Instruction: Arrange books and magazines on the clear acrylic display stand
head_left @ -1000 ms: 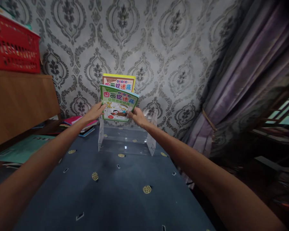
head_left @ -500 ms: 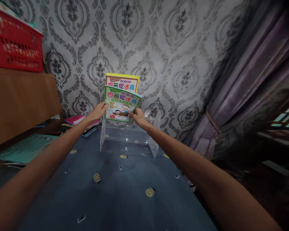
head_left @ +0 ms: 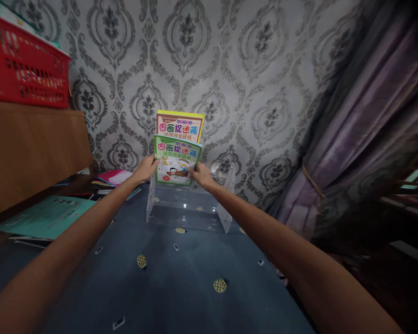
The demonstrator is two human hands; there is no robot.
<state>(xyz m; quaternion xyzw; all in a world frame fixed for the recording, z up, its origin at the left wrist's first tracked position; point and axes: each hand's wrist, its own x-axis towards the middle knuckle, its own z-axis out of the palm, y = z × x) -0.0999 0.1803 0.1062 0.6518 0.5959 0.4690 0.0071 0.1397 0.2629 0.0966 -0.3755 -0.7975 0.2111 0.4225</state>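
A green-covered picture book (head_left: 176,162) stands nearly upright between my hands, its cover facing me. My left hand (head_left: 147,168) grips its left edge, thumb on the front. On the right edge, my right hand (head_left: 201,175) is closed with the thumb over the cover. Just behind rises a second book (head_left: 179,125) with a brown and yellow cover; its lower part is hidden by the green one. Both are at the back tier of a clear acrylic rack (head_left: 184,215) on the table. Whether the green book's bottom edge touches the rack, I cannot tell.
The rack stands on a dark blue patterned tablecloth (head_left: 181,287), close to the papered wall (head_left: 261,102). At left are a teal book (head_left: 48,215), stacked books (head_left: 114,177) and a wooden cabinet (head_left: 35,157) bearing a red basket (head_left: 28,69). A purple curtain (head_left: 334,125) hangs at right.
The green book has lowered relative to the brown one and straightened from its tilt, uncovering more of the brown cover. Both hands still hold it. The view has shifted slightly.
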